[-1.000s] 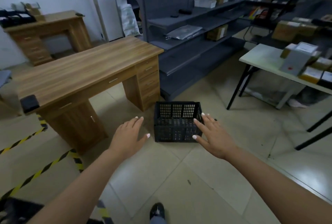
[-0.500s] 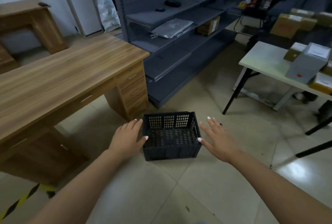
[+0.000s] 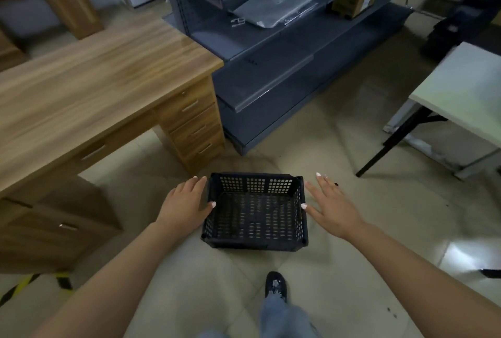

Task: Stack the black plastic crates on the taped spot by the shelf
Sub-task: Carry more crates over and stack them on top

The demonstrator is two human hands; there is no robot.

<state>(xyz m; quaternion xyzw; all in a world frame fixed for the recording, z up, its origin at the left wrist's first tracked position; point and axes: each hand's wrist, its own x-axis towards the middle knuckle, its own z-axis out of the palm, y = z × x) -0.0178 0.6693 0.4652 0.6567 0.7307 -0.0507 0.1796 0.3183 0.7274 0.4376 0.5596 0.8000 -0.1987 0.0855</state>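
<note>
Beside the black crate (image 3: 254,210), the wooden desk (image 3: 81,88) runs off the left edge, the white table (image 3: 466,93) off the right, and the shelf's (image 3: 271,66) upper tiers are cropped.

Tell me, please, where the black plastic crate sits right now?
The black plastic crate sits on the tiled floor low in the head view, between the open left hand and right hand, before the grey metal shelf.
</note>
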